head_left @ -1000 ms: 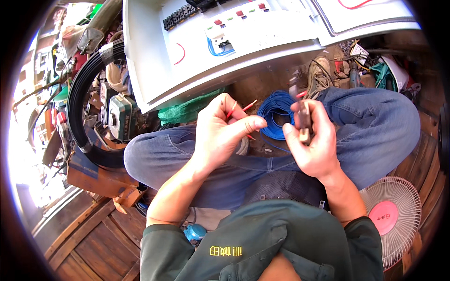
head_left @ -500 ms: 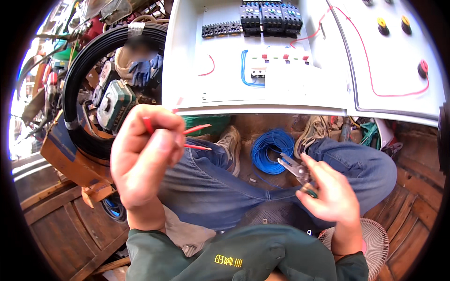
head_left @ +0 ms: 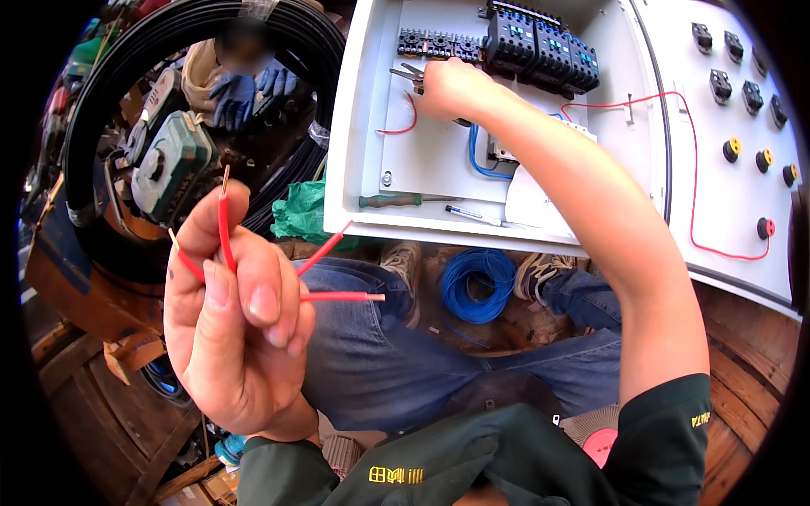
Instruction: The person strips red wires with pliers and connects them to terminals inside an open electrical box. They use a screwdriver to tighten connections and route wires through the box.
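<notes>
My left hand [head_left: 240, 325], close to the camera at lower left, is closed on several short red wires [head_left: 325, 250] with stripped copper tips fanning out between its fingers. My right arm reaches into the white metal electrical box [head_left: 354, 169], where my right hand [head_left: 456, 88] grips metal-jawed pliers [head_left: 409, 78] just below the black terminal bases [head_left: 439, 42]. Right of the bases are black contactors [head_left: 540, 55]. A loose red wire [head_left: 409, 122] and blue wires [head_left: 489, 169] hang below, with a screwdriver [head_left: 390, 201] and a white pen [head_left: 472, 213] along the bottom.
The open door [head_left: 726, 194] at the right carries switches and buttons. A blue wire coil [head_left: 456, 291] lies by my shoes. At left are a large black cable coil [head_left: 80, 152], a green case [head_left: 173, 169], a green bag [head_left: 299, 211], blue gloves [head_left: 236, 97] and cardboard. A fan [head_left: 595, 443] is at lower right.
My right hand has moved up from over my lap into the box with the pliers. My left hand has shifted left and down, still holding the red wires. The view has moved.
</notes>
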The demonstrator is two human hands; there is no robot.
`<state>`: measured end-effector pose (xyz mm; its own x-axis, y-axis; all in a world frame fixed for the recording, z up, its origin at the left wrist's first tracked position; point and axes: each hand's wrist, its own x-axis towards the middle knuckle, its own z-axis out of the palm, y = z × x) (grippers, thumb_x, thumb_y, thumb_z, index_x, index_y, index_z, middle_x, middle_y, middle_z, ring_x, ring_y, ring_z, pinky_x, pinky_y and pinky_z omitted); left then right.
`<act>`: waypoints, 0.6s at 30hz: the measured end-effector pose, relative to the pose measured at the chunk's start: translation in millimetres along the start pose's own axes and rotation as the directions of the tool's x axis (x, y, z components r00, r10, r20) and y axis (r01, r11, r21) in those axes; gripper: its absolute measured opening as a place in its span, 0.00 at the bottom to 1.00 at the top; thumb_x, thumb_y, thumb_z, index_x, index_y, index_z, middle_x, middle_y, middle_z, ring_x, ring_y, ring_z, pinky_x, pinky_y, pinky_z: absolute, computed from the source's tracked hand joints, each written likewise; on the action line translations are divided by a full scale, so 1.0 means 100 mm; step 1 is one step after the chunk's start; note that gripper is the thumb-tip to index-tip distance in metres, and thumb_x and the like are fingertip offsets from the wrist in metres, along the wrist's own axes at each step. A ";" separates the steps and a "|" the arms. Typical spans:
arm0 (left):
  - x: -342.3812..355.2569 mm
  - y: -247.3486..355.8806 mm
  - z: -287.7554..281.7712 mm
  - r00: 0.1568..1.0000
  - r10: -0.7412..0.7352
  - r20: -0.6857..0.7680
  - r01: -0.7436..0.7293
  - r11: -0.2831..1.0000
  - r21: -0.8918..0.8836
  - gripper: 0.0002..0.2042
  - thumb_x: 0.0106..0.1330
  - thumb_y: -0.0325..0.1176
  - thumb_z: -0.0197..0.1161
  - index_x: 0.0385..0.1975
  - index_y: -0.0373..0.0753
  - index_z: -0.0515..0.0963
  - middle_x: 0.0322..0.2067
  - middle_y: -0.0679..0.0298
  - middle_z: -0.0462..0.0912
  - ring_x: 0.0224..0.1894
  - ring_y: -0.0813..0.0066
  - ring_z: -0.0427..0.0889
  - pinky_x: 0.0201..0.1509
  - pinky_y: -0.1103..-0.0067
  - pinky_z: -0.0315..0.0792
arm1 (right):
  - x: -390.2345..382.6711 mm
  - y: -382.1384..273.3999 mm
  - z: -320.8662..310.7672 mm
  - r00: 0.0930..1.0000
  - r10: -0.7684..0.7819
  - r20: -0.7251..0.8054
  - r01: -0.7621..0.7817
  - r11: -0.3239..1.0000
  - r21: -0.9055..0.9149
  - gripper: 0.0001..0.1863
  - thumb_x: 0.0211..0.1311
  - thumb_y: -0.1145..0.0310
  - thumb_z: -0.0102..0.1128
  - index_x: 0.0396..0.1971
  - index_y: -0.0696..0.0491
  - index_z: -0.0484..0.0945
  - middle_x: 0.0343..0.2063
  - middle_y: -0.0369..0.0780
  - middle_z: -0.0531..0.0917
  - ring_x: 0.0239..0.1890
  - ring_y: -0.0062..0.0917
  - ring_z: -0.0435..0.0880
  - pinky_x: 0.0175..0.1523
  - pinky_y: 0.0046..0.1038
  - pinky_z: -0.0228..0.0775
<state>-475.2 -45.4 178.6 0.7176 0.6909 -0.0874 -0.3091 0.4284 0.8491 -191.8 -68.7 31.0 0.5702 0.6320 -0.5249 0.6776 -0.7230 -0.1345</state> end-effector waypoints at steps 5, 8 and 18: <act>-0.03 0.07 -0.05 0.997 -0.030 -0.074 0.032 0.999 0.028 0.20 0.76 0.32 0.53 0.62 0.27 0.66 0.23 0.67 0.72 0.21 0.83 0.67 0.21 0.86 0.66 | 0.31 0.01 0.41 0.923 -0.125 -0.365 0.001 0.947 -0.320 0.22 0.59 0.58 0.66 0.51 0.52 0.82 0.51 0.47 0.79 0.57 0.36 0.77 0.57 0.36 0.74; -0.04 0.05 -0.12 0.992 -0.025 -0.121 0.025 1.000 -0.004 0.20 0.76 0.32 0.53 0.62 0.26 0.66 0.24 0.67 0.72 0.21 0.83 0.68 0.21 0.85 0.66 | 0.19 -0.10 0.35 0.794 -0.593 -0.132 0.522 0.778 -0.350 0.17 0.60 0.61 0.65 0.48 0.51 0.83 0.51 0.45 0.80 0.56 0.36 0.78 0.56 0.37 0.74; 0.09 -0.05 -0.08 0.989 -0.134 0.061 0.143 0.973 -0.183 0.15 0.80 0.32 0.44 0.55 0.30 0.71 0.29 0.66 0.70 0.31 0.78 0.69 0.37 0.77 0.70 | -0.43 -0.22 -0.16 0.908 -0.414 -0.067 0.414 0.910 -0.016 0.12 0.66 0.66 0.58 0.42 0.58 0.80 0.34 0.51 0.84 0.43 0.47 0.84 0.49 0.43 0.76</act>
<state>-471.9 -36.3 169.9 0.7892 0.5905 -0.1688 -0.3122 0.6224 0.7177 -223.5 -75.6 69.4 0.2681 0.8916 -0.3650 0.8602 -0.3922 -0.3261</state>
